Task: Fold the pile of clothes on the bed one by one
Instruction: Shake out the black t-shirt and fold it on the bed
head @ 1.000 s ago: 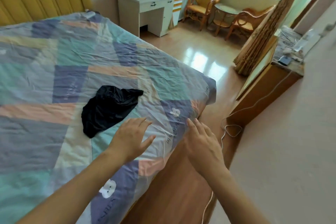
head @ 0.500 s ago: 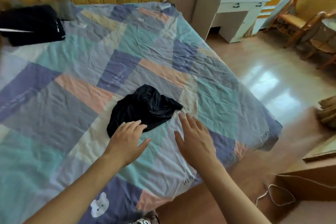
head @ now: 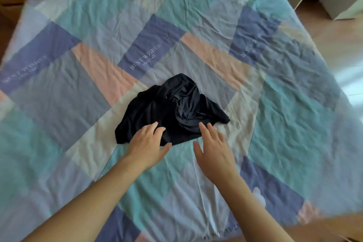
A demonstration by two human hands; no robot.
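Hands, left (head: 146, 144) and right (head: 213, 150), flat-fingered at crumpled black garment (head: 172, 108)

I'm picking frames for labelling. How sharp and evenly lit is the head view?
Head view: soft motion blur, worst at the edges; the quilt print text is smeared. Wide-angle bending shows at the borders. Light is even daylight, with glare on the floor at right. The black garment shows folds but little detail; both hands read clearly.
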